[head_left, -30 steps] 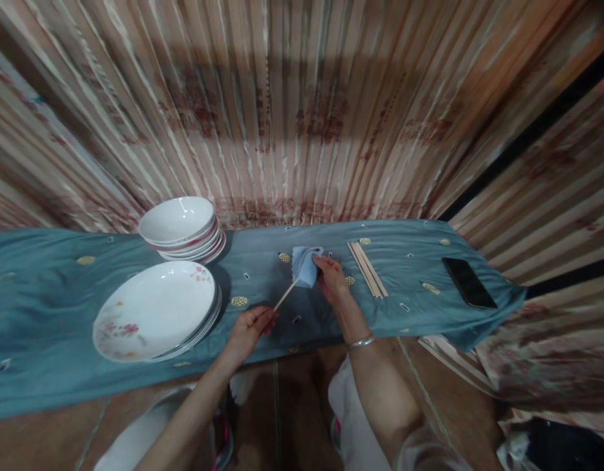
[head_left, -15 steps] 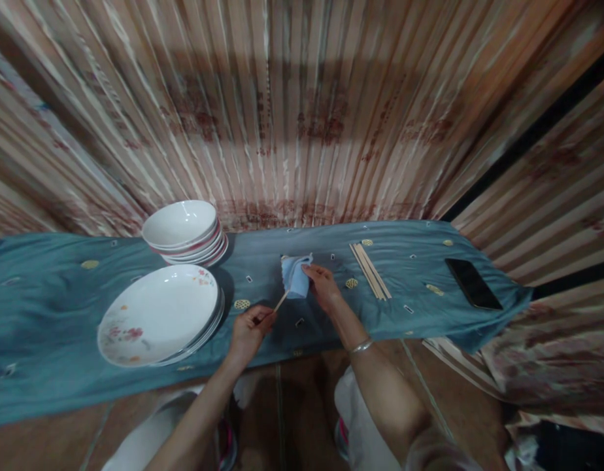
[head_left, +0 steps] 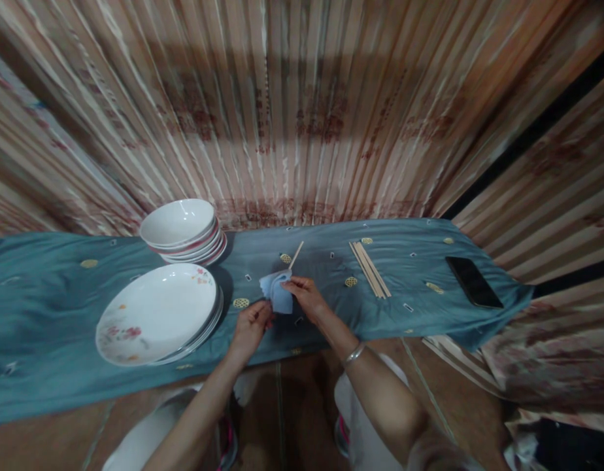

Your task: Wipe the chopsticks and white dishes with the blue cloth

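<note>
A light blue cloth (head_left: 281, 297) is folded round a thin wooden chopstick (head_left: 296, 255), whose far end sticks out above it. My right hand (head_left: 306, 296) is closed on the cloth, pinching it round the stick. On the near side, my left hand (head_left: 253, 324) has its fingers pinched at the cloth's lower left edge, where the near end of the chopstick is hidden. To the right, several more chopsticks (head_left: 370, 271) lie side by side on the teal tablecloth (head_left: 326, 327).
Left of my hands stand a stack of floral plates (head_left: 157, 314) and, behind it, a stack of white bowls (head_left: 179, 226). A black phone (head_left: 473, 282) lies near the table's right end. A pleated curtain (head_left: 302, 118) hangs behind the table.
My right hand has drawn the cloth down and left along the chopstick, toward my left hand. The stick's far end now shows beyond the cloth.
</note>
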Demonstrator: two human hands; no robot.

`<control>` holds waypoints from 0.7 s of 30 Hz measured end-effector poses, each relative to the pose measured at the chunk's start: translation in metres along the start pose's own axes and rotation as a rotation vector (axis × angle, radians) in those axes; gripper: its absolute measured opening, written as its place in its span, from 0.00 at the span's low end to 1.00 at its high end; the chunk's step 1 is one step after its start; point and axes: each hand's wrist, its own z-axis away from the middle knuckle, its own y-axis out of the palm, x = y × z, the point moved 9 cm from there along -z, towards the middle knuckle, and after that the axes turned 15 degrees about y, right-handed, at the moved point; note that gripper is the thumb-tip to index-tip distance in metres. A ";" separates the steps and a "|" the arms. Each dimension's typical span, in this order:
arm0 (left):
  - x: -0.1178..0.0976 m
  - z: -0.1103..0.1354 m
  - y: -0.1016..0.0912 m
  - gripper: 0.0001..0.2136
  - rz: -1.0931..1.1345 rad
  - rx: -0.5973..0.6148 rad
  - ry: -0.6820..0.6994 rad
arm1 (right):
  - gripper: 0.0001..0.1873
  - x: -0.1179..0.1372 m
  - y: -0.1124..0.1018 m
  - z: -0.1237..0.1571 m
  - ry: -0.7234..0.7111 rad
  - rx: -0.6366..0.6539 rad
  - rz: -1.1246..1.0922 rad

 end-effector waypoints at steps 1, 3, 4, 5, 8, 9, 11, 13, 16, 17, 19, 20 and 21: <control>0.000 0.000 0.001 0.20 0.003 0.012 0.005 | 0.15 -0.001 0.002 0.001 0.002 0.008 0.014; 0.000 0.000 0.003 0.21 0.016 0.025 0.004 | 0.15 -0.002 0.004 0.001 0.003 0.011 0.022; 0.000 0.000 0.004 0.20 0.027 0.025 -0.002 | 0.15 -0.001 0.004 0.001 0.000 0.005 0.018; 0.000 0.000 0.004 0.20 0.042 0.015 -0.010 | 0.15 -0.001 0.002 0.001 -0.003 -0.003 0.010; 0.001 -0.001 0.002 0.20 0.086 -0.029 -0.040 | 0.15 0.000 -0.002 -0.001 -0.003 -0.017 -0.009; 0.002 -0.001 0.002 0.20 0.094 -0.036 -0.047 | 0.15 0.001 -0.004 -0.001 -0.001 -0.017 -0.011; 0.001 -0.002 0.003 0.20 0.091 -0.027 -0.049 | 0.15 0.001 -0.005 -0.001 0.001 -0.016 -0.015; -0.001 -0.002 0.003 0.18 0.077 -0.008 -0.041 | 0.15 0.002 -0.007 -0.001 0.004 -0.017 -0.020; -0.003 -0.002 0.005 0.18 0.065 0.025 -0.030 | 0.15 0.005 -0.010 0.000 0.000 -0.015 -0.024; -0.004 -0.002 0.006 0.18 0.067 0.034 -0.029 | 0.15 0.006 -0.011 0.000 -0.001 -0.017 -0.027; -0.004 -0.001 0.008 0.18 0.077 0.046 -0.030 | 0.15 0.009 -0.015 0.000 -0.001 -0.028 -0.042; -0.004 -0.001 0.008 0.18 0.082 0.048 -0.031 | 0.15 0.011 -0.017 0.000 -0.002 -0.035 -0.054; -0.003 -0.001 0.008 0.19 0.087 0.048 -0.033 | 0.15 0.012 -0.020 0.000 -0.005 -0.042 -0.069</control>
